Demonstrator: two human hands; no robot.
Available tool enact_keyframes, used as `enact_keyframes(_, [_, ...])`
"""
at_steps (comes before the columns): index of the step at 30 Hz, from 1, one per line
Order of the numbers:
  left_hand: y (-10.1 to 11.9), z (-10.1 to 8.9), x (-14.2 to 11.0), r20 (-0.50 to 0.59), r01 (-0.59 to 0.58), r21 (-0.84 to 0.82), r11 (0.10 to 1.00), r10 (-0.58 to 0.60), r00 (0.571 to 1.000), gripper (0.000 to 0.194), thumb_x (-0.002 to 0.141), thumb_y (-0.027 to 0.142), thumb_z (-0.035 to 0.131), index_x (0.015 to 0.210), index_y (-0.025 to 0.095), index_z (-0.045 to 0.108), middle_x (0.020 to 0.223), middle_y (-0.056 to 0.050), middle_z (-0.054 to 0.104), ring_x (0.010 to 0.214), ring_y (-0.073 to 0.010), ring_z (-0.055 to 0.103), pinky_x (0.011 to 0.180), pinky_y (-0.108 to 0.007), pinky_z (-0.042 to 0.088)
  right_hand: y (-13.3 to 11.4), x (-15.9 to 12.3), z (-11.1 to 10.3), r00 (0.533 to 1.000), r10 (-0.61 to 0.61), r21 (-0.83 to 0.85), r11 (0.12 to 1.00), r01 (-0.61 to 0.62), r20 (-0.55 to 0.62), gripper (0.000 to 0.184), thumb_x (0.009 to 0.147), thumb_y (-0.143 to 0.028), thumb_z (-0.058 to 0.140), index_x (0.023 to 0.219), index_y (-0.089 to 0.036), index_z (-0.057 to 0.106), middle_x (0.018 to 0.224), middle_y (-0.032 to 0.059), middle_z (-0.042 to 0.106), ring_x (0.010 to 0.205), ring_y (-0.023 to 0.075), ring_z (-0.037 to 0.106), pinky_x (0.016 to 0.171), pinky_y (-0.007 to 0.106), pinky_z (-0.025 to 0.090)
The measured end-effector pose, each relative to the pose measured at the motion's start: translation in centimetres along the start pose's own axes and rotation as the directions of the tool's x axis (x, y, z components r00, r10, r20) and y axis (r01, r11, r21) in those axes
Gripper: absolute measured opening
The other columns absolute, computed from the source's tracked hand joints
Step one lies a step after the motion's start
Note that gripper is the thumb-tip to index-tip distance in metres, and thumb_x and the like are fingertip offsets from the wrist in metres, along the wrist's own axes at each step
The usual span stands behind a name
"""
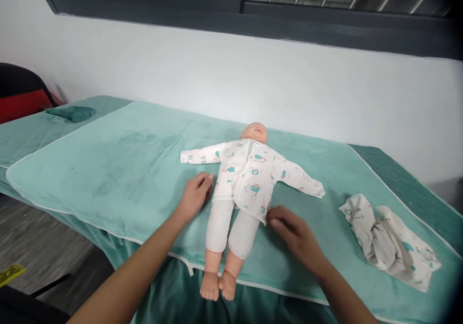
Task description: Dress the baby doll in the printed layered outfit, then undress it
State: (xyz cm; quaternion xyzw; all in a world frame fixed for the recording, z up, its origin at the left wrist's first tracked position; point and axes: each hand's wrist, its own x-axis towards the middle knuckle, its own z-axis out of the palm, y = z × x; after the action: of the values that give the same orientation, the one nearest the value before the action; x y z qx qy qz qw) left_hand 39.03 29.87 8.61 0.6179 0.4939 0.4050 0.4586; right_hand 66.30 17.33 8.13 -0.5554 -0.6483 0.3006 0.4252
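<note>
Two hands are by the doll (256,133), face up on the mat (119,169); the left hand (195,196) curls its fingers together; the right hand (294,232) is at the shirt (253,172) hem, pinch unclear; this seems like straightening; it calls for soft tugs.

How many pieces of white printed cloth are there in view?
2: the jacket on the doll, and the crumpled cloth on the green mat, at the right of the picture. Its folds may hide another piece.
</note>
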Motion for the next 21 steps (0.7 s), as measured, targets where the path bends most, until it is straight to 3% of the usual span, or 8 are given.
enact_keyframes(2, [0.0,0.0,1.6,-0.036,0.023,-0.058,0.998,-0.025,0.999,0.035,0.093,0.056,0.051,0.089,0.022,0.060,0.080,0.001,0.065,0.071,-0.0151,0.059,0.058,-0.027,0.040,0.7,1.1,-1.1,0.961,0.185,0.155,0.976,-0.155,-0.205,0.021,0.092,-0.043,0.063,0.090,-0.024,0.071,0.094,0.0037,0.072,0.090,0.0217,0.066,0.083,0.035,0.057])
enact_keyframes(4, [0.3,0.5,3.1,-0.036,0.059,-0.127,0.990,-0.064,0.997,0.036,0.091,0.054,0.056,0.109,0.023,0.062,0.106,-0.003,0.070,0.093,-0.0187,0.064,0.068,-0.027,0.047,1.4,2.9,-1.6,0.865,0.396,0.436,0.867,-0.243,-0.307,0.021,0.089,-0.042,0.068,0.095,-0.022,0.073,0.102,0.0056,0.074,0.100,0.0222,0.068,0.090,0.034,0.059])
enact_keyframes(6, [0.8,1.4,4.1,-0.023,0.074,-0.192,0.978,-0.080,0.996,0.043,0.088,0.051,0.063,0.120,0.024,0.062,0.127,-0.006,0.067,0.114,-0.0217,0.061,0.087,-0.030,0.049,1.6,5.0,-1.6,0.823,0.534,0.716,0.651,-0.252,-0.195,0.017,0.089,-0.035,0.069,0.097,-0.020,0.073,0.108,0.0076,0.075,0.105,0.0212,0.070,0.095,0.031,0.060])
enact_keyframes(8, [1.4,2.5,4.6,0.010,0.099,-0.292,0.951,-0.101,0.995,0.049,0.084,0.050,0.069,0.126,0.024,0.063,0.135,-0.008,0.063,0.122,-0.0242,0.059,0.099,-0.033,0.047,1.5,7.2,-1.1,0.815,0.577,0.854,0.448,-0.266,-0.049,0.014,0.091,-0.028,0.065,0.099,-0.018,0.073,0.106,0.0084,0.076,0.101,0.0203,0.072,0.093,0.030,0.061])
enact_keyframes(9, [1.7,3.0,4.8,0.026,0.109,-0.355,0.928,-0.107,0.994,0.051,0.083,0.049,0.071,0.127,0.024,0.063,0.136,-0.008,0.064,0.121,-0.0252,0.060,0.099,-0.035,0.047,1.3,8.1,-0.7,0.816,0.578,0.879,0.396,-0.265,-0.014,0.015,0.092,-0.025,0.063,0.101,-0.018,0.072,0.105,0.0081,0.077,0.097,0.0202,0.073,0.091,0.031,0.063])
enact_keyframes(14, [3.0,5.2,5.8,0.039,0.022,-0.572,0.820,0.001,0.999,0.048,0.079,0.040,0.076,0.122,0.022,0.066,0.129,-0.008,0.068,0.112,-0.0255,0.065,0.097,-0.038,0.051,1.3,11.8,0.2,0.835,0.547,0.894,0.403,-0.196,-0.064,0.023,0.089,-0.021,0.063,0.110,-0.016,0.071,0.102,0.0071,0.079,0.091,0.0232,0.075,0.085,0.038,0.065])
enact_keyframes(21, [3.4,8.1,10.9,0.016,-0.027,-0.657,0.753,0.049,0.999,0.048,0.076,0.036,0.079,0.120,0.020,0.068,0.127,-0.009,0.068,0.110,-0.0244,0.064,0.096,-0.038,0.050,3.2,16.3,-2.5,0.847,0.526,0.879,0.439,-0.186,-0.083,0.027,0.094,-0.035,0.057,0.111,-0.020,0.071,0.105,0.0053,0.079,0.099,0.0265,0.074,0.089,0.045,0.063])
